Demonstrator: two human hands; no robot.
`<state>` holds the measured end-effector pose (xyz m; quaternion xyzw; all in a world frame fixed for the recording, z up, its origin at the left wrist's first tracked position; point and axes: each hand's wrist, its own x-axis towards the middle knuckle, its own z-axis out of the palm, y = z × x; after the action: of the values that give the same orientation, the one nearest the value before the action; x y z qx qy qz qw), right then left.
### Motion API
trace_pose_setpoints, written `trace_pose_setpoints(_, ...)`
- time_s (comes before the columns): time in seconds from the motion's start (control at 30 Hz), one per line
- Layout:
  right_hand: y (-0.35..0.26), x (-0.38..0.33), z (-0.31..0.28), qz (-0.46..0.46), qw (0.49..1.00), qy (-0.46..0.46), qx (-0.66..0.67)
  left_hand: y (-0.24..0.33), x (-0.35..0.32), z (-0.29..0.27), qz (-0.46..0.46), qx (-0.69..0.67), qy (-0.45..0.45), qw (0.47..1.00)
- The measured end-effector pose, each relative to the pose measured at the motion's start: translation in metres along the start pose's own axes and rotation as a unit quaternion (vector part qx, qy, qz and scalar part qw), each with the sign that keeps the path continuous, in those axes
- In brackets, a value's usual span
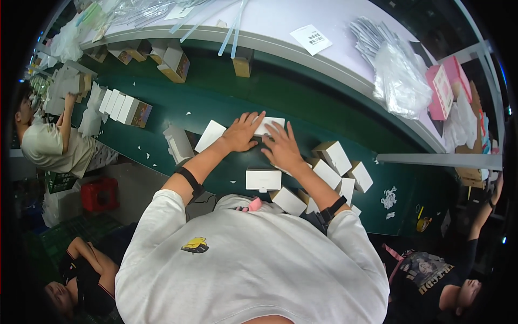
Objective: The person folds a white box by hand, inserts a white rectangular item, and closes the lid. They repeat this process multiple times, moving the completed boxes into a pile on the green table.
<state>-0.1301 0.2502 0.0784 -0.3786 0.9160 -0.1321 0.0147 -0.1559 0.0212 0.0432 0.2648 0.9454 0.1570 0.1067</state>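
clear plastic bags, pink boxes, red crate

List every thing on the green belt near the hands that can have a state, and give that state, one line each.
Left hand: flat, palm down, pressing the small white cardboard box.
Right hand: flat, fingers spread, on the same box.
Small white cardboard box: lying flat under both hands.
White rectangular box nearer the body: closed, lying flat, untouched.
Heap of white cardboard boxes: closed, tumbled at angles.
Flat white card: lying loose beside the left hand.
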Motion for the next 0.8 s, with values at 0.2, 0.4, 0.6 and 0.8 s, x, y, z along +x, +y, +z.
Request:
trace_pose_setpoints(0.2,-0.005,-0.018,0.018,0.011,0.996,0.028,0.081,0.0,-0.002,-0.001,0.003,-0.023,-0.01,1.0)
trace_pose_setpoints(0.4,0.013,-0.007,0.032,0.043,0.991,0.098,0.081,-0.003,-0.001,0.003,0.014,-0.057,0.024,0.998)
trace_pose_setpoints(0.6,0.032,-0.001,0.035,0.05,0.985,0.112,0.122,0.0,0.0,0.01,-0.013,-0.13,0.069,0.989)
trace_pose_setpoints(0.8,0.049,0.012,0.038,0.135,0.964,0.115,0.198,0.011,0.013,0.039,-0.079,-0.183,0.157,0.967)
